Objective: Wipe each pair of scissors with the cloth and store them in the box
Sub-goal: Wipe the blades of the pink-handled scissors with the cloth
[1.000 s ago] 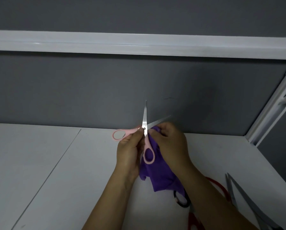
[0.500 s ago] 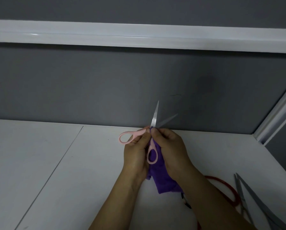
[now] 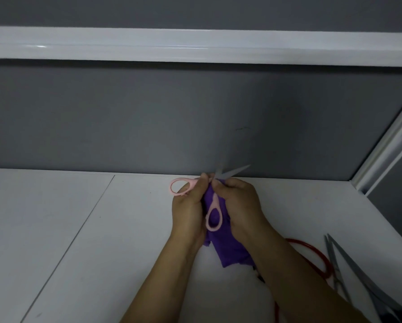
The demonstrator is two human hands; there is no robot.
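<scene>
Pink-handled scissors (image 3: 213, 215) are held spread apart above the white table. One loop sticks out to the left and the other hangs down between my hands. My left hand (image 3: 188, 206) grips the scissors near the pivot. My right hand (image 3: 238, 200) pinches a purple cloth (image 3: 228, 249) against the blades near the pivot. The blade tips, blurred, point up and right past my fingers. The cloth hangs down under my hands. No box is in view.
Red-handled scissors (image 3: 312, 257) lie on the table at my right forearm, partly hidden. Grey metal scissors (image 3: 349, 266) lie further right near the table's edge. A grey partition wall with a white rail stands behind the white table (image 3: 78, 229).
My right hand with the cloth has slid up along the blades, so less blade shows above my fingers. The scissors have tilted slightly to the right.
</scene>
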